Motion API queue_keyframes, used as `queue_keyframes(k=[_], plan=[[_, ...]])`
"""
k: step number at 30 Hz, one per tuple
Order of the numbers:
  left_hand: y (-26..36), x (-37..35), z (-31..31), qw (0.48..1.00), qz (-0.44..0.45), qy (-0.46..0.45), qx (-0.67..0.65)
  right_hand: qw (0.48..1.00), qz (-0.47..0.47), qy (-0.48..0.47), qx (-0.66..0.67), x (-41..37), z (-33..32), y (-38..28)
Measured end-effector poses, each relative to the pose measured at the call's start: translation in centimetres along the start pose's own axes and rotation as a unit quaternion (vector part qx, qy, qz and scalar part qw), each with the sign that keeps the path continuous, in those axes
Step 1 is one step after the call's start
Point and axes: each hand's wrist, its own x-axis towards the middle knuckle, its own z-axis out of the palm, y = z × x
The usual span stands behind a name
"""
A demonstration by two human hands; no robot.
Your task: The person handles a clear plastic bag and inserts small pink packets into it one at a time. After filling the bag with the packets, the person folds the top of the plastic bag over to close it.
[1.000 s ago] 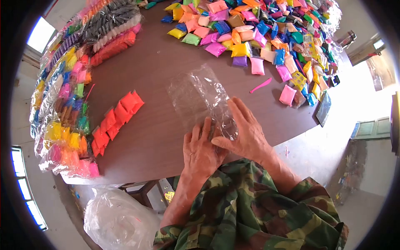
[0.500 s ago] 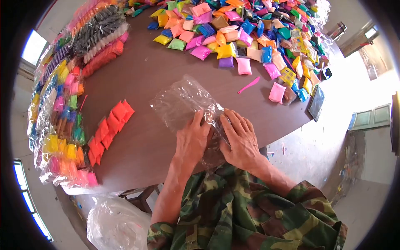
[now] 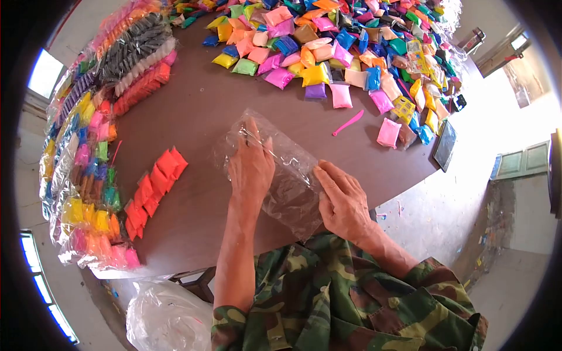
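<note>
A clear plastic bag (image 3: 290,175) lies on the brown table (image 3: 199,193) in front of me. My left hand (image 3: 250,167) is pushed inside the bag, fingers reaching toward its far end. My right hand (image 3: 342,202) presses and holds the bag's near right edge. A row of orange-red packets (image 3: 153,184) lies to the left of the bag, apart from both hands.
A big heap of small coloured packets (image 3: 345,47) covers the far side of the table. Filled bags of sorted packets (image 3: 93,134) line the left edge. A pink plastic tool (image 3: 348,123) lies beyond the bag. A bunched clear bag (image 3: 167,316) sits below the table at the left.
My left hand has slid forward into the bag, from its near edge toward the far end. My right hand has stayed at the bag's near right side.
</note>
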Motion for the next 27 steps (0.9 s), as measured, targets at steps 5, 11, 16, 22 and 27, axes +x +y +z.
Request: queue_keyframes(k=[5,11,16,22,27], plan=[[1.0,0.7,-0.5,0.998,-0.058,-0.036,0.008,1.0,0.003,0.022,-0.021,-0.1,-0.7,0.8],[0.2,-0.6,-0.5,0.998,-0.036,0.018,0.054,0.998,0.032,0.048,-0.017,0.4,-2.0,1.5],[-2.2,-3.7,-1.4,0.987,0.038,0.057,0.143,0.993,0.07,0.092,-0.004,1.0,-2.9,2.8],[-1.8,-6.8,-4.2,0.991,-0.051,-0.004,0.124,0.989,0.123,0.051,0.056,2.9,-4.0,3.2],[-1.4,-10.1,-6.4,0.99,-0.03,-0.054,0.123,0.973,0.174,0.029,0.147,3.5,-3.9,3.0]])
